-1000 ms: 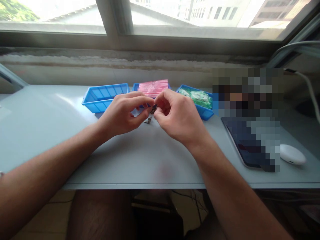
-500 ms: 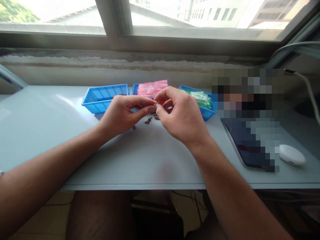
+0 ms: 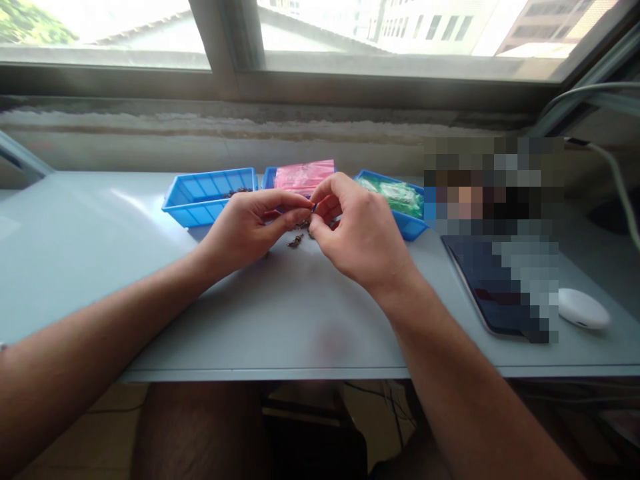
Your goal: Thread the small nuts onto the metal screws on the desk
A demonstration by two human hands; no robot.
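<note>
My left hand (image 3: 247, 227) and my right hand (image 3: 360, 230) meet fingertip to fingertip just above the grey table (image 3: 280, 313), both pinched on a small dark metal part that is mostly hidden between the fingers. A few more small dark metal parts (image 3: 295, 241) lie on the table right below the hands. Behind the hands stand three blue trays: the left tray (image 3: 200, 197) holds a few dark bits, the middle tray (image 3: 271, 177) holds pink bags (image 3: 303, 175), the right tray (image 3: 410, 227) holds green bags (image 3: 400, 195).
A dark tablet (image 3: 487, 287) lies flat at the right, with a white mouse (image 3: 583, 309) beside it. A blurred-out patch covers things behind the tablet. A cable (image 3: 623, 180) hangs at the far right. A window sill and wall run behind the trays.
Both hands rose slightly and drew closer to the trays; the fingertips stay pinched together on the small part. The loose parts on the table have not moved.
</note>
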